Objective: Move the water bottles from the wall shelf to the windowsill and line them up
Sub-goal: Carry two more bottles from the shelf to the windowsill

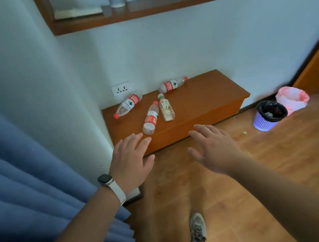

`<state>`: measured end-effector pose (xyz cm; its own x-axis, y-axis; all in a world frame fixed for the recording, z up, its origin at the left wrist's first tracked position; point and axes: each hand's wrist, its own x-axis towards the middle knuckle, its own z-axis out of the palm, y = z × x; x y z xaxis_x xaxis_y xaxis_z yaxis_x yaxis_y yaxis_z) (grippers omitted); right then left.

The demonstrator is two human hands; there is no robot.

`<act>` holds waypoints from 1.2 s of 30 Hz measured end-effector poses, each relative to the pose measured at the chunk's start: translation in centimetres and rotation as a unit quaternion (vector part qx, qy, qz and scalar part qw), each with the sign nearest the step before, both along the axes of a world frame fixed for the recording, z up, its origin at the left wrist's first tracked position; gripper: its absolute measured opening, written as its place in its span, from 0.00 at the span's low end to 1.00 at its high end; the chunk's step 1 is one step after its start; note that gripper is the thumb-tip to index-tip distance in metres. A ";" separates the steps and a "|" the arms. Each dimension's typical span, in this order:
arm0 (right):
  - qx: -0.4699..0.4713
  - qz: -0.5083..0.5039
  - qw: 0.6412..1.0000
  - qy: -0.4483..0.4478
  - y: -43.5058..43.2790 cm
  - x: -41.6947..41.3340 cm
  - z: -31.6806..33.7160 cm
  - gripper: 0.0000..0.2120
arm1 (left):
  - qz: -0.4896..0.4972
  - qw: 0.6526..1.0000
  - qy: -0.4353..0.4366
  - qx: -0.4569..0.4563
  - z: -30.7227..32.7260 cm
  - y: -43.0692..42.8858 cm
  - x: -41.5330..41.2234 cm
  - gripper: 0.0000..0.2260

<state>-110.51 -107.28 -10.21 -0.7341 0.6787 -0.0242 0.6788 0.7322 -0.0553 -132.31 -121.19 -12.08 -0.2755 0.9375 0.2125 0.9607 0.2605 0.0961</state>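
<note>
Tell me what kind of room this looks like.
Probably a bedroom or hotel-style room: a blue curtain hangs at the left, a wooden wall shelf sits above a low wooden ledge, and a lilac wastebasket stands on the wood floor.

Two bare forearms without sleeves, left hand (pixel 131 161) and right hand (pixel 214 147) ungloved, dark square-faced smartwatch (pixel 104 179) on a white strap at the left wrist, grey laced sneaker (pixel 198 229)

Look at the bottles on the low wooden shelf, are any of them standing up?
No, all four bottles lie on their sides on the low wooden shelf, and both hands are open and hold nothing.
</note>
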 end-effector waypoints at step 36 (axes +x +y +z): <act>-0.063 0.063 0.996 0.006 28.1 -7.2 -5.3 0.27 | 0.051 0.994 -0.002 -0.100 -3.8 26.2 -5.7 0.25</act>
